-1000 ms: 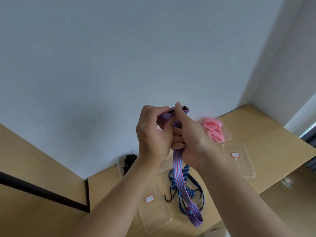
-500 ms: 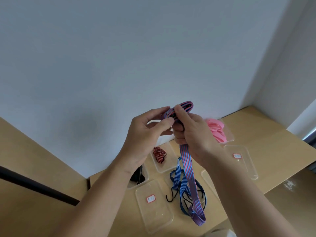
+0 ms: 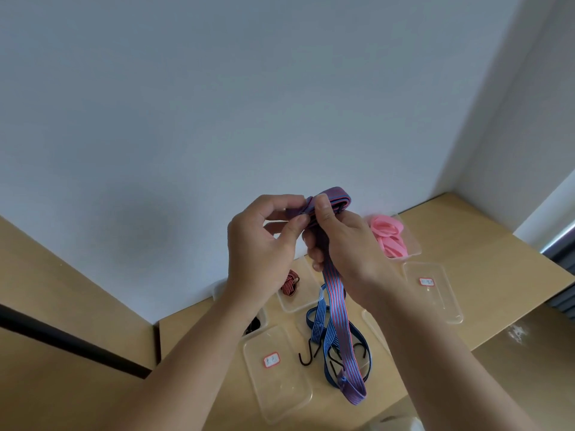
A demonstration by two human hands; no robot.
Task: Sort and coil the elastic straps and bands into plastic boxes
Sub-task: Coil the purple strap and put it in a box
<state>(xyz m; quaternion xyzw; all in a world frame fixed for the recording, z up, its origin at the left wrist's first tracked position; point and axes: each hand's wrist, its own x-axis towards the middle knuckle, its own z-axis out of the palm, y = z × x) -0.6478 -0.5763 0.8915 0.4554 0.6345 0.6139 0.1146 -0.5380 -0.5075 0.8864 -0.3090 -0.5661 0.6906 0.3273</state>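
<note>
Left hand (image 3: 258, 241): fingers curled closer than half a second ago, thumb and forefinger pinching the folded top of the striped strap (image 3: 334, 293). Right hand (image 3: 348, 253): wrapped round the same strap just beside it, thumb on the fold. Strap: held above the table (image 3: 466, 244), tail hanging in a loop by the blue strap (image 3: 317, 325). Boxes: pink bands (image 3: 389, 236) in one, red coil (image 3: 291, 283) in another, labelled box (image 3: 280, 396) near the left forearm.

A light wooden counter (image 3: 466, 241) carries several clear plastic boxes (image 3: 280, 396), two showing red-edged labels (image 3: 271, 359), with a tangle of blue striped straps (image 3: 315, 321) and black hooks (image 3: 306, 357) lying between them.
</note>
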